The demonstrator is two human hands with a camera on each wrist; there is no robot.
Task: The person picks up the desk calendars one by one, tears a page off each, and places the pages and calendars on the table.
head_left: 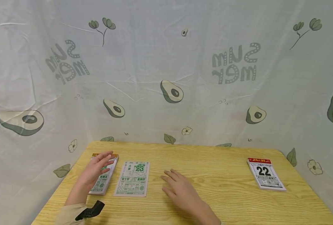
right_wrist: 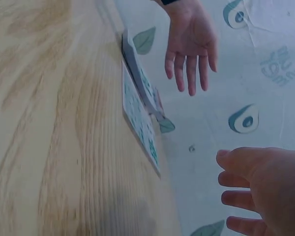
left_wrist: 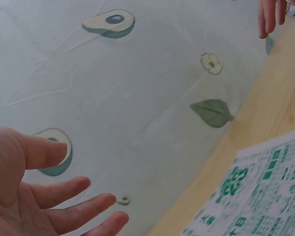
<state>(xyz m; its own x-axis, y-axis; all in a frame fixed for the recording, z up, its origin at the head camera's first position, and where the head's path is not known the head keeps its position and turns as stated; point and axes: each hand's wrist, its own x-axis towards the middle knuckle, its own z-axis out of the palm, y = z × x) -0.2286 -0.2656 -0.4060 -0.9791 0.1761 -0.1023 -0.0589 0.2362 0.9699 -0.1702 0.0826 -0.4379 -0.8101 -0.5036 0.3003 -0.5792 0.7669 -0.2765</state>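
My left hand (head_left: pixel 94 168) is held over a thick tear-off calendar pad (head_left: pixel 101 182) at the table's left, fingers spread and nothing in them; it covers part of the pad's page. Right of that pad lies a loose calendar sheet (head_left: pixel 132 178) printed in green with a large 23. My right hand (head_left: pixel 180 189) hovers above the wood to the right of this sheet, fingers extended, palm down and holding nothing. In the left wrist view, the fingers (left_wrist: pixel 78 211) show relaxed and apart. The right wrist view shows both hands raised off the tabletop.
A second calendar pad (head_left: pixel 265 175), with a red header and a black 22, lies at the right of the wooden table (head_left: pixel 211 162). A pale curtain (head_left: pixel 144 62) printed with avocados and leaves hangs behind the table and along its sides. A black band (head_left: pixel 90 211) circles my left sleeve.
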